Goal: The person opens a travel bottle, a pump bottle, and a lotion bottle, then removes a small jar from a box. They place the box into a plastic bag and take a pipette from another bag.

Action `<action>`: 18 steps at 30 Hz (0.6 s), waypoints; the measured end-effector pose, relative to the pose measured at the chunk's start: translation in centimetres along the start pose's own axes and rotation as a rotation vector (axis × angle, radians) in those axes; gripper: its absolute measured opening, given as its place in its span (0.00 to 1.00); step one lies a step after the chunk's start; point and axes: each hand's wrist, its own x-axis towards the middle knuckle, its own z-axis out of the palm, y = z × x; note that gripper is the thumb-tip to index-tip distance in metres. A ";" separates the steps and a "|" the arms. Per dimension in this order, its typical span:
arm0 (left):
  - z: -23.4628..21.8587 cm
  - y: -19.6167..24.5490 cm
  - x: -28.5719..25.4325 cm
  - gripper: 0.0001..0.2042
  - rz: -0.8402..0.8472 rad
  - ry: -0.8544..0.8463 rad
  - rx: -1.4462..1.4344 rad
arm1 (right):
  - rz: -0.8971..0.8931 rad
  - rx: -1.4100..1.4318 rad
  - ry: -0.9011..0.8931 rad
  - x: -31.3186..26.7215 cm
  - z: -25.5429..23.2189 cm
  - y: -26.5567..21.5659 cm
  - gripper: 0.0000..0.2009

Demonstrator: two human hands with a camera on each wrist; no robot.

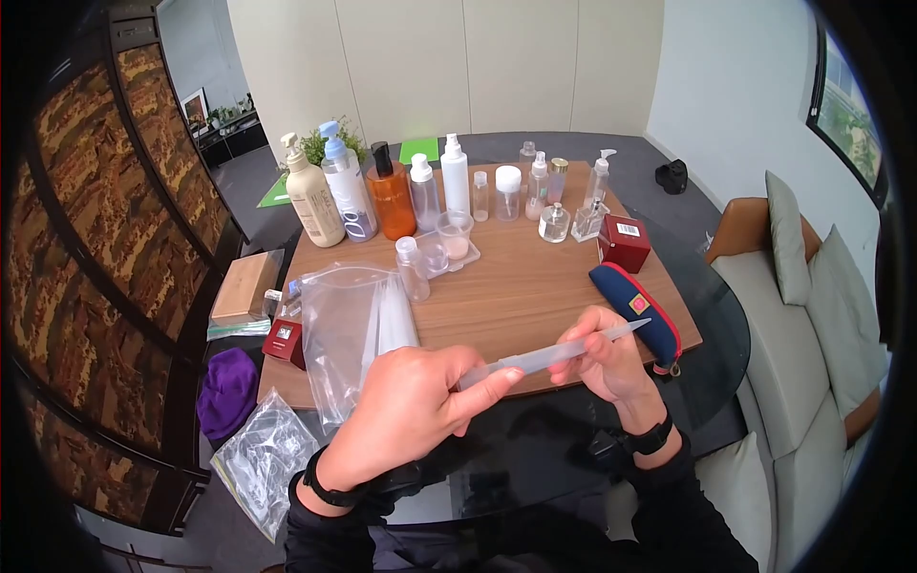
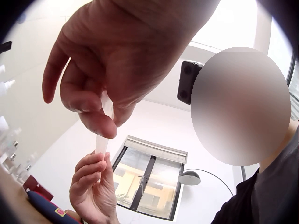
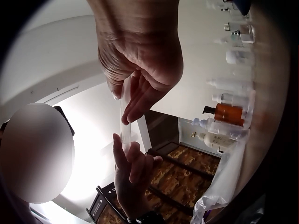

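Both hands hold a slim, frosted translucent tube (image 1: 535,359) that tapers to a point, above the front edge of the wooden tabletop (image 1: 516,301). My left hand (image 1: 411,387) grips its wider end between thumb and fingers. Further along, my right hand (image 1: 608,361) pinches it with thumb and fingertips, the pointed tip sticking out to the right. In the left wrist view the tube (image 2: 102,143) runs between the two hands. Behind the tip lies a navy pencil case (image 1: 635,315) with a red zip. A clear zip bag (image 1: 349,320) lies beyond my left hand.
Pump bottles, among them an amber one (image 1: 391,201), line the back left. Small bottles and a white-capped jar (image 1: 507,191) stand further right. A dark red box (image 1: 624,244) sits by the pencil case, another red box (image 1: 285,342) at the left edge. A sofa (image 1: 774,334) is at right.
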 end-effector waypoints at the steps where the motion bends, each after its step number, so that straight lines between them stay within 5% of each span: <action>1: 0.0 0.1 0.0 0.20 -0.037 -0.012 -0.038 | 0.008 -0.001 -0.002 0.0 -0.1 0.0 0.13; 7: -0.5 0.1 0.3 0.20 -0.209 -0.090 -0.334 | -0.061 -0.158 0.001 -0.2 0.6 -0.5 0.14; 12: -0.1 0.2 0.2 0.15 0.004 -0.033 -0.187 | -0.113 -0.086 0.115 0.0 0.4 0.5 0.15; 15: 0.6 -0.6 0.0 0.13 0.286 -0.028 0.160 | -0.034 -0.099 0.246 0.3 0.5 0.3 0.14; 18: 1.4 -2.0 -0.1 0.16 0.282 -0.240 0.210 | 0.103 -0.170 0.416 0.7 1.1 0.3 0.14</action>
